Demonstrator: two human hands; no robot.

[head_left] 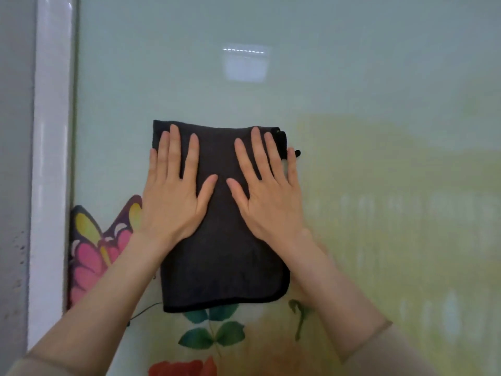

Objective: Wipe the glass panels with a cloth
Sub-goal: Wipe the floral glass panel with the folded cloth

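Note:
A dark grey folded cloth [225, 256] lies flat against the frosted glass panel [352, 90] in front of me. My left hand [173, 194] presses on the cloth's upper left part, palm flat and fingers spread. My right hand [268, 191] presses on its upper right part in the same way, its little finger reaching past the cloth's right edge onto the glass. Both hands pin the cloth to the panel, and its lower half hangs below my wrists.
A white frame [51, 158] runs down the left side of the panel, beside a grey wall [13, 131]. A pink and yellow butterfly sticker [95, 248] and painted green leaves with a red flower [211, 335] decorate the lower glass.

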